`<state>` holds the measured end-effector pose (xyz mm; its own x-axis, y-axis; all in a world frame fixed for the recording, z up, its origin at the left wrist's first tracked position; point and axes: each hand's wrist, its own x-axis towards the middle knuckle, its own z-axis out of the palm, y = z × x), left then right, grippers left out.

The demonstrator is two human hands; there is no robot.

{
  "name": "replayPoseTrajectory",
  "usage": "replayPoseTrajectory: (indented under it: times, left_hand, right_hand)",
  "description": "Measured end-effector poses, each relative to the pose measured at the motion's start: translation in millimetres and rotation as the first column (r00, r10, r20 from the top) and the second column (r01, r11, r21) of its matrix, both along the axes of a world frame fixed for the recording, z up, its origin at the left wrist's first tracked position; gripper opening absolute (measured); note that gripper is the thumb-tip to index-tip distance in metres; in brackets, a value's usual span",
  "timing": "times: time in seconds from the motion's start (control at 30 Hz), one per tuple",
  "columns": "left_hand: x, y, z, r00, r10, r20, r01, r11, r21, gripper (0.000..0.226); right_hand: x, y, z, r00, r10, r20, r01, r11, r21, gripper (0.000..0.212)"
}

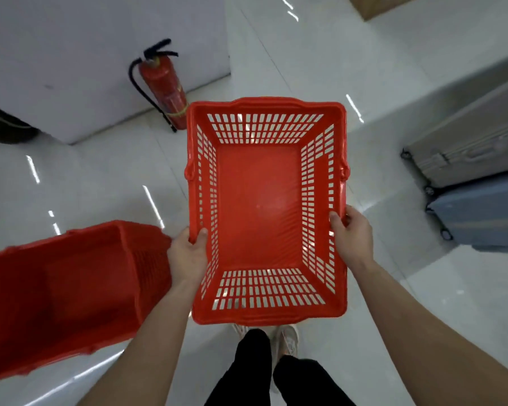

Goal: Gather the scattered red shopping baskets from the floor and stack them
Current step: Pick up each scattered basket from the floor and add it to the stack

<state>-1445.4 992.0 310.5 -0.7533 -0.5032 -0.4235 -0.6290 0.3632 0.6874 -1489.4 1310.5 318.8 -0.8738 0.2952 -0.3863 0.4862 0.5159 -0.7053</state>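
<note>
- We hold the basket (266, 206) off the floor (100, 186) in front of us, mouth up and level. It is empty, and we judge that carrying it this way lets it drop straight into another.
- Our left hand (188, 253) grips the left rim near the close corner, thumb hooked inside and fingers outside.
- Our right hand (354, 238) grips the right rim at about the same level, fingers curled over the edge. We judge that a hand on each long side stops the basket from swinging or tipping.
- Both hands hold the rim itself, which gives us more control when lining it up.
- The second basket (56, 288) sits low at our left, just beside our left arm, with its mouth turned towards us. We judge it to be where this one goes. We cannot tell whether it is one basket or several nested.
- An extinguisher (163, 83) stands against the wall beyond, and suitcases (467, 148) stand at our right, both well apart from the basket.
- The next move probably calls for a turn to the left, then matching the corners before lowering.
</note>
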Motion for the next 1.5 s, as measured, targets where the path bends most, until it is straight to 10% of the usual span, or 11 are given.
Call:
replayPoseTrajectory:
  times: [0.53,1.07,1.5]
  left_hand:
    - [148.3,-121.6,246.2,0.754,0.636,-0.160,-0.636,0.769,0.058,0.020]
    - [208.9,-116.1,245.5,0.086,0.982,-0.170,-0.993,0.099,0.068,0.020]
    - [232.7,-181.9,142.5,0.063,0.998,0.002,-0.981,0.061,0.185,0.023]
  right_hand:
    - [-55.8,-232.3,234.0,0.811,0.555,-0.185,-0.580,0.806,-0.121,0.010]
    - [-67.2,-467.7,239.5,0.147,0.975,-0.164,-0.967,0.107,-0.232,0.033]
    - [-33.7,-597.3,158.8,-0.024,0.998,-0.054,-0.997,-0.027,-0.066,0.034]
